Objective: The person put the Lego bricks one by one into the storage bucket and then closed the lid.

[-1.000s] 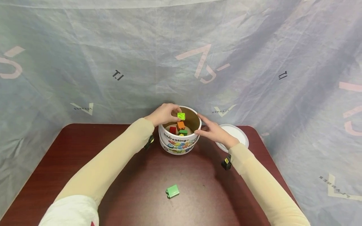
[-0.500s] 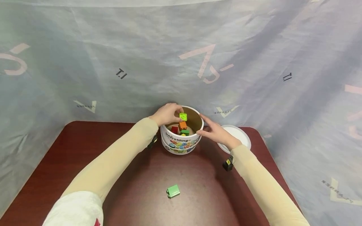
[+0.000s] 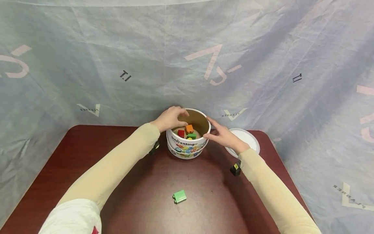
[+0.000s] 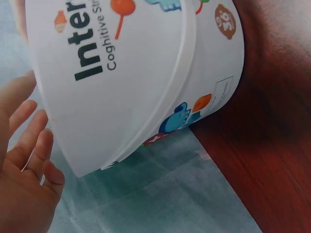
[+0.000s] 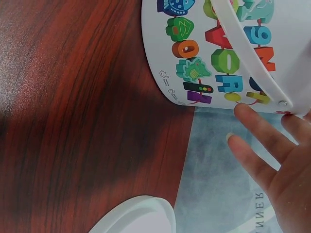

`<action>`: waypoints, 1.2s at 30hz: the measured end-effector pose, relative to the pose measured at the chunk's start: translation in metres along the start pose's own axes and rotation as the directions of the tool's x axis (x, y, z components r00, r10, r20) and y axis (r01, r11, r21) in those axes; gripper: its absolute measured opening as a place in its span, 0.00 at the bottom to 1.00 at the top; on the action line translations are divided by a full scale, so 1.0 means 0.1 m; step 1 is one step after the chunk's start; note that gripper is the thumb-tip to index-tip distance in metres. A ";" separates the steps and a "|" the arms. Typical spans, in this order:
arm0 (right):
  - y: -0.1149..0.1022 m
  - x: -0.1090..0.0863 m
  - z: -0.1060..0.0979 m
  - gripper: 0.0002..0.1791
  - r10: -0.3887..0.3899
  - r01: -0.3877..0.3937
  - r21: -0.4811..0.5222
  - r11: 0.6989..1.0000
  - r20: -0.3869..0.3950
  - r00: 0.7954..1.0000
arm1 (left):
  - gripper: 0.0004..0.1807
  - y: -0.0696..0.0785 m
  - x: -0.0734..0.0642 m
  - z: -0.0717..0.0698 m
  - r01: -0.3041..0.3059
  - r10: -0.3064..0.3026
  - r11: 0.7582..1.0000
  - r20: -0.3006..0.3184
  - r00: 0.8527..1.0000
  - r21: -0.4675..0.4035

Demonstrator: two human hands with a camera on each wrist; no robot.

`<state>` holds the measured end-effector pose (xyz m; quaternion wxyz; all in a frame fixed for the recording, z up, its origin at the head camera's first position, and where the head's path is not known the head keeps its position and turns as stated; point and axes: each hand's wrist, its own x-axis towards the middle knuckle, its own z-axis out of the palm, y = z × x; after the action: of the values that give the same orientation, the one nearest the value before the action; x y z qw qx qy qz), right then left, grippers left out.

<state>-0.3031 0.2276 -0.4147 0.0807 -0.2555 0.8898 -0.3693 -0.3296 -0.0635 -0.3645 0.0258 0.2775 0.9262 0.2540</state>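
A round white bucket printed with colourful figures stands at the far side of the table. Inside it lie an orange block, a red block and a green block, with a bit of yellow by the front wall. Over the bucket's left rim reaches my left hand, thumb and fingers spread apart with nothing between them. My right hand rests against the right side of the rim, its fingers extended. In the right wrist view, fingertips lie at the bucket's side by the handle.
Nearer the front, a green block with studs lies on the dark red table. A white lid is behind and beneath my right forearm. Grey cloth hangs right behind the table.
The lime-green block that my left fingers pinched over the bucket has left them and is out of sight. Those fingers have parted; my right hand stays at the rim.
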 end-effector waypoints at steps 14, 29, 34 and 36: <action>0.06 -0.01 0.01 0.50 -0.015 0.015 0.006 1.000 -0.005 1.000 | 0.16 0.18 -0.34 0.06 -0.118 0.117 0.987 -0.017 0.993 -0.109; 0.02 0.00 0.01 0.50 -0.001 0.001 0.014 1.000 -0.001 1.000 | 0.16 0.45 -0.83 0.17 -0.268 0.264 0.959 -0.058 0.963 -0.093; 0.02 -0.01 0.01 0.50 0.002 -0.002 0.009 1.000 -0.003 1.000 | 0.16 0.48 -1.02 0.26 -0.330 0.325 0.940 -0.064 0.943 -0.085; 0.01 -0.01 0.01 0.50 0.004 -0.004 0.007 1.000 -0.005 1.000 | 0.17 0.48 -1.10 0.32 -0.339 0.336 0.936 -0.050 0.941 -0.091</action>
<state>-0.3023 0.2283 -0.4162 0.0801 -0.2526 0.8893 -0.3727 -0.2067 -0.0728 -0.3790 -0.0203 0.4264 0.8515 0.3045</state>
